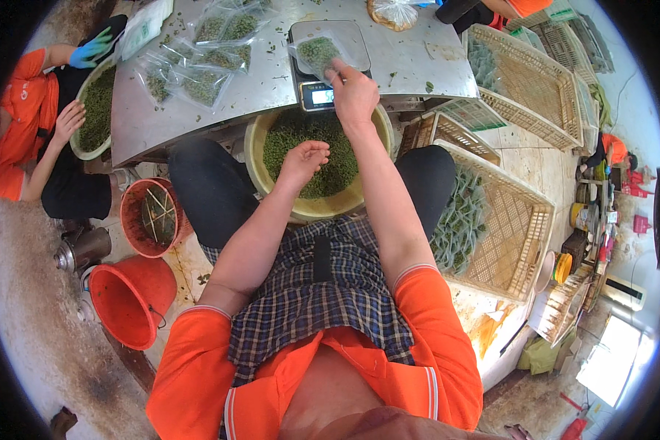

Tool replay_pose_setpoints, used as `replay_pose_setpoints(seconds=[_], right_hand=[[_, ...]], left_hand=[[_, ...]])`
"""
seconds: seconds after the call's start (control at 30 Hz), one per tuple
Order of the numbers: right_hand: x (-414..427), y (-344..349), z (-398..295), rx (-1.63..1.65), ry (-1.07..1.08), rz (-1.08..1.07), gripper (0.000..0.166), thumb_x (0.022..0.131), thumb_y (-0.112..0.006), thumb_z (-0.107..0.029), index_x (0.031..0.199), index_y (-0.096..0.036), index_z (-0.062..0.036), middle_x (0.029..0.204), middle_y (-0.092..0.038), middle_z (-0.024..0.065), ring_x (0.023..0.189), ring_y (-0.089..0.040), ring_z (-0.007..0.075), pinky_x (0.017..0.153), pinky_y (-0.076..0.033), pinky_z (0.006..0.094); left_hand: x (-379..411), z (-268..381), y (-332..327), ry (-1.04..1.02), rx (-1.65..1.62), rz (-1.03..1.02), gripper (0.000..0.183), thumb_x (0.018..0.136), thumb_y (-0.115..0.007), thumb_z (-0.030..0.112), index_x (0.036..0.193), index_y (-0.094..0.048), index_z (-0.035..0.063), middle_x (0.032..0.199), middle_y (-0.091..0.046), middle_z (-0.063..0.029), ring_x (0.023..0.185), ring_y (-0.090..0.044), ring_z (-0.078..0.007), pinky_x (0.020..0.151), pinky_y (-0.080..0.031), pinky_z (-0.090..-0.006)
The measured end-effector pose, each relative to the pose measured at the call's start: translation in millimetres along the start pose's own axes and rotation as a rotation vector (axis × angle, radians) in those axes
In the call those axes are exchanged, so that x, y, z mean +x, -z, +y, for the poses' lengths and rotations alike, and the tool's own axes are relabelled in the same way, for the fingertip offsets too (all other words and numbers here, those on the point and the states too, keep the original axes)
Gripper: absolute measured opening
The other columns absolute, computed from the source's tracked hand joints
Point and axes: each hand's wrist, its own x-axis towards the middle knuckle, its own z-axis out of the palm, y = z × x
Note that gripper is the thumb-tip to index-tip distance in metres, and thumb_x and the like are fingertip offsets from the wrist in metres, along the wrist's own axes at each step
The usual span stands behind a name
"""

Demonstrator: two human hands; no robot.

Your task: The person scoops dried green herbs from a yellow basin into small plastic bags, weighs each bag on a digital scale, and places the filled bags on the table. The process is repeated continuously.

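Note:
My right hand pinches the lower corner of a clear plastic bag filled with small green berries that look like green peppercorns. The bag is over the platform of a digital scale, whose lit display faces me and is partly covered by my hand. My left hand hovers over a pale yellow basin between my knees, its fingers curled together; whether anything is in them is hidden. Loose green berries fill much of the basin. Several filled bags lie left of the scale on the metal table.
On the right, a plastic crate holds upright filled bags; another crate stands beyond. Red buckets and a metal flask are at left. A co-worker sits by a second basin. Flat bags are stacked far left.

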Motion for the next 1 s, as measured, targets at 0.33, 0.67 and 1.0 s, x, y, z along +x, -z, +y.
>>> replay_pose_setpoints(seconds=[0.33,0.67,1.0], right_hand=[[-81.2,63.1,25.5,0.403,-0.286,-0.216,0.016,0.084,-0.065,-0.012,0.099,-0.071,-0.0066,0.081,-0.069,0.0144,0.073,-0.069,0.0243,0.066,-0.052,0.0328],[-86.0,77.0,32.9,0.369,-0.200,-0.058,0.014,0.081,-0.066,-0.004,0.095,-0.070,-0.0017,0.085,-0.069,0.0119,0.069,-0.065,0.0187,0.065,-0.050,0.0290],[-53.1,44.2,17.7,0.105,0.168,0.092,0.021,0.071,-0.071,-0.004,0.091,-0.072,-0.0118,0.084,-0.060,0.0068,0.083,-0.058,0.0261,0.075,-0.048,0.0370]], left_hand=[[-5.7,11.1,-4.0,-0.023,-0.077,0.063,0.023,0.095,-0.055,0.014,0.116,-0.059,0.0057,0.105,-0.065,-0.0042,0.089,-0.062,-0.0103,0.074,-0.048,-0.0228],[1.7,49.6,-21.1,-0.321,-0.071,-0.004,0.041,0.094,-0.053,0.010,0.134,-0.046,0.0109,0.094,-0.065,-0.0058,0.072,-0.062,-0.0108,0.063,-0.049,-0.0236],[-6.1,65.2,-13.1,-0.206,0.158,-0.010,0.022,0.091,-0.059,0.009,0.112,-0.061,0.0042,0.077,-0.065,-0.0052,0.064,-0.060,-0.0095,0.060,-0.048,-0.0224]])
